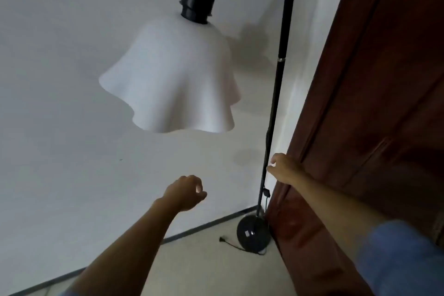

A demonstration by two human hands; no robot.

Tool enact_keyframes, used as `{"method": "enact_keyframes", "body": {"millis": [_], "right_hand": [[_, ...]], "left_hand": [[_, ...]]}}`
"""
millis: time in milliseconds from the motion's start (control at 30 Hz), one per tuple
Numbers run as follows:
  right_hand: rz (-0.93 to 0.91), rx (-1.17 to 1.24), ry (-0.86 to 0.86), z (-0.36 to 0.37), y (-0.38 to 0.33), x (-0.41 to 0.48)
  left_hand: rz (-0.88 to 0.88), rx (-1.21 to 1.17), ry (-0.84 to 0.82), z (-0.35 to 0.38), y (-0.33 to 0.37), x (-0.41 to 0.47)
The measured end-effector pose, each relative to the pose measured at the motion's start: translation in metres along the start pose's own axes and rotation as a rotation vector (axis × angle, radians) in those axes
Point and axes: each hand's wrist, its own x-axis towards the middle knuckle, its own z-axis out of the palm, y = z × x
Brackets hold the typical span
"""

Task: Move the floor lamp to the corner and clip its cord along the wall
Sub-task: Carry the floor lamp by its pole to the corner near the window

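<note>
The floor lamp stands in the corner, its black pole [276, 94] rising from a round black base [252, 235] on the floor. A wavy white shade [173, 79] hangs from a black socket [197, 2]. The black cord [265, 190] runs down the pole, and its plug [222, 239] lies on the floor left of the base. My right hand [284, 167] hovers beside the pole, fingers curled and apart, close to the pole without gripping it. My left hand [186, 192] floats lower left, loosely curled, holding nothing.
A dark brown wooden door or cabinet [372, 103] fills the right side, close behind the pole. White walls [60, 79] meet a dark baseboard [192, 228]. Pale floor [204, 267] spreads out in front of the base.
</note>
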Motion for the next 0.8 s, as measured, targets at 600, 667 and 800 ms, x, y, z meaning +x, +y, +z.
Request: {"method": "enact_keyframes", "body": {"millis": [600, 667, 800], "right_hand": [[0.119, -0.019, 0.072, 0.099, 0.032, 0.033], [0.198, 0.104, -0.050, 0.102, 0.037, 0.027], [0.377, 0.707, -0.099, 0.090, 0.030, 0.019]], "left_hand": [[-0.149, -0.075, -0.170, 0.052, -0.032, 0.077], [-0.144, -0.074, -0.177, 0.056, -0.037, 0.077], [-0.135, -0.074, -0.196, 0.065, -0.048, 0.075]]}}
